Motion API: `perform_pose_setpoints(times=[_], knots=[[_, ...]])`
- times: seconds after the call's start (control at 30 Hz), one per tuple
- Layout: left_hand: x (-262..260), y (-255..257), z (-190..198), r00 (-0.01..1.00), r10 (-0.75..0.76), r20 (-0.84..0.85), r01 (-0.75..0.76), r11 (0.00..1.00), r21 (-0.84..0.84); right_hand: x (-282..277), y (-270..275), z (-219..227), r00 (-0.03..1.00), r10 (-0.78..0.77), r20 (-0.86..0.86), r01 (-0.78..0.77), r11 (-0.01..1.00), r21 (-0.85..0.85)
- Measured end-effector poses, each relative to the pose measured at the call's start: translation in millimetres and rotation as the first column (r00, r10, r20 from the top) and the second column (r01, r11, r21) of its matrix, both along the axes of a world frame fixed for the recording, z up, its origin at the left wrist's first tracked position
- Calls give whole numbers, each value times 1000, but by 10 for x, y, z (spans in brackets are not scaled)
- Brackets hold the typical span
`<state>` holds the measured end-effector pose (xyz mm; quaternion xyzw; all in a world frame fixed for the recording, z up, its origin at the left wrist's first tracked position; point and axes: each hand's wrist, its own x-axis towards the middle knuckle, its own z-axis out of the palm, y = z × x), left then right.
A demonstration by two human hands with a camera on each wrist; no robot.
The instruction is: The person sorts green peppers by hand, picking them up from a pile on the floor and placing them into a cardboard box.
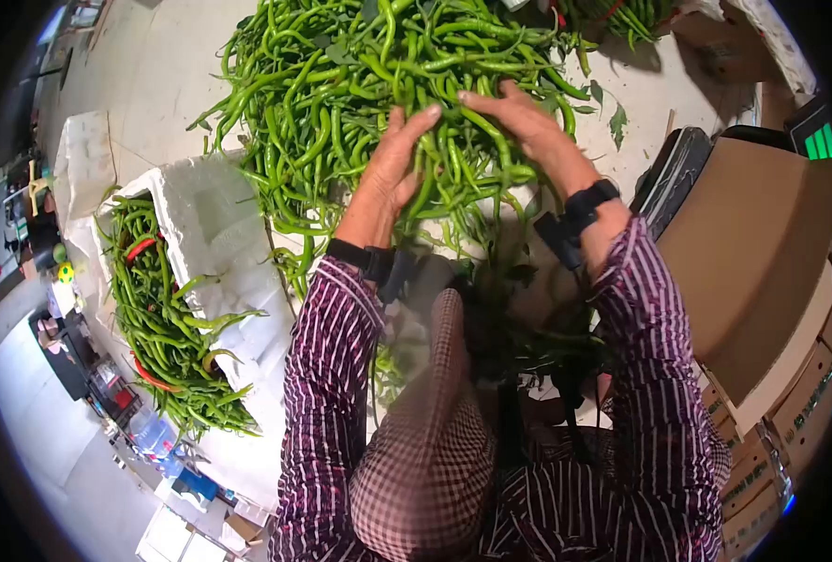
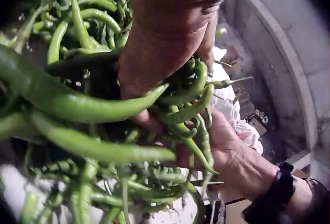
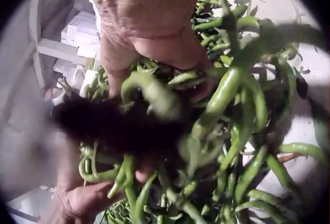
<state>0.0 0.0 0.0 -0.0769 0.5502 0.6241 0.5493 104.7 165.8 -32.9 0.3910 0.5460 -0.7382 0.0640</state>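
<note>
A big heap of green chili peppers [image 1: 313, 112] covers the pale surface in front of me. My left hand [image 1: 390, 169] and right hand [image 1: 533, 131] hold a loose bunch of them from either side, at the heap's near edge. Both thumbs lie on top, while most fingers are hidden among the peppers. In the left wrist view, curved peppers [image 2: 188, 92] stick out between the left hand [image 2: 162, 38] and the right hand [image 2: 224, 149]. Peppers [image 3: 227, 92] also surround the right hand [image 3: 149, 33] in the right wrist view, where a dark blur covers the middle.
A white foam box [image 1: 165, 220] on the left holds green chilies [image 1: 140, 304] and a few red ones [image 1: 141, 248]. On the right stand a brown cardboard sheet [image 1: 763, 253] and a device with a lit green display [image 1: 820, 142]. Loose leaves [image 1: 617, 124] lie beside the heap.
</note>
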Motion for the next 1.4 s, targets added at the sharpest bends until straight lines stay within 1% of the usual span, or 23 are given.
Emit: perform_pose_setpoints(times=[0.07, 0.17, 0.2, 0.23, 0.4, 0.47, 0.5, 0.57, 0.63, 0.7, 0.8, 0.87, 0.9, 0.97, 1.0, 1.03, 1.1, 1.2, 1.23, 1.27, 1.3, 1.37, 1.4], knots=[[89, 106, -129, 994, 98, -52, -94, 993, 65, -80, -115, 57, 990, -134, 44, 128, 986, 111], [381, 36, 344, 980, 112, -165, -94, 989, 111, 139, -145, -151, 952, -250, -177, 218, 959, -182], [468, 2, 441, 976, 94, -195, -73, 991, 109, 255, -157, -88, 938, -286, -194, 262, 954, -143], [548, -53, 551, 970, 77, -230, -54, 993, 103, 288, -154, 208, 979, -179, -96, 164, 976, -146], [875, -256, 1255, 955, 31, -295, 30, 979, 200, 711, -324, 1363, 911, -273, -309, 195, 945, -261], [898, -323, 1425, 780, -48, -624, 191, 968, 164, 811, -274, 1597, 863, -313, -396, 233, 943, -238], [933, -289, 1575, 879, 29, -476, 114, 957, 268, 873, -255, 1664, 850, -310, -425, 234, 946, -223], [783, -357, 1634, 870, -193, -453, 265, 959, 100, 947, -165, 1534, 862, -298, -411, 240, 953, -188], [648, -584, 969, 566, -441, -697, 451, 873, -186, 1114, -85, 1072, 974, -145, -173, 147, 989, 2], [629, -798, 525, 593, -564, -574, 461, 823, -332, 1263, -165, 676, 982, -173, 81, 178, 982, -56], [705, -1000, 384, 648, -544, -533, 381, 837, -392, 1489, -376, 330, 952, -272, 143, 287, 953, -96], [709, -870, 538, 437, -746, -502, 406, 662, -631, 1607, -358, 126, 945, -216, 245, 222, 975, 4], [734, -811, 515, 433, -750, -501, 410, 658, -631, 1636, -356, 64, 944, -221, 246, 228, 974, 2], [788, -670, 425, 346, -541, -767, 308, 837, -452, 1745, -364, -30, 969, -110, 221, 60, 973, 223], [780, -622, 213, 200, -502, -842, 312, 847, -431, 1769, -332, -106, 958, -53, 282, -68, 912, 405], [785, -541, 14, 199, -504, -841, 314, 845, -432, 1784, -323, -211, 958, -55, 282, -67, 913, 403], [897, -357, -309, -52, -489, -871, 211, 847, -488, 1823, -338, -414, 987, 71, 141, -156, 583, 797], [1188, -238, -538, -120, -545, -830, 143, 818, -558, 1703, -380, -266, 969, 79, 236, -215, 743, 634], [1204, -208, -469, -119, -545, -830, 143, 818, -558, 1641, -346, -119, 959, 109, 261, -235, 819, 524], [1229, -168, -297, 212, -568, -795, 251, 818, -517, 1578, -309, 54, 966, 93, 242, -155, 955, 253], [1256, -129, -147, 511, -558, -654, 339, 830, -444, 1580, -301, 104, 966, 88, 245, -151, 956, 252], [1327, -120, 73, 461, -517, -721, 351, 852, -387, 1572, -343, 191, 994, -67, -81, 76, 991, 107], [1320, -117, 217, 535, -536, -653, 455, 834, -312, 1548, -366, 482, 971, -122, -205, 129, 992, 19]])
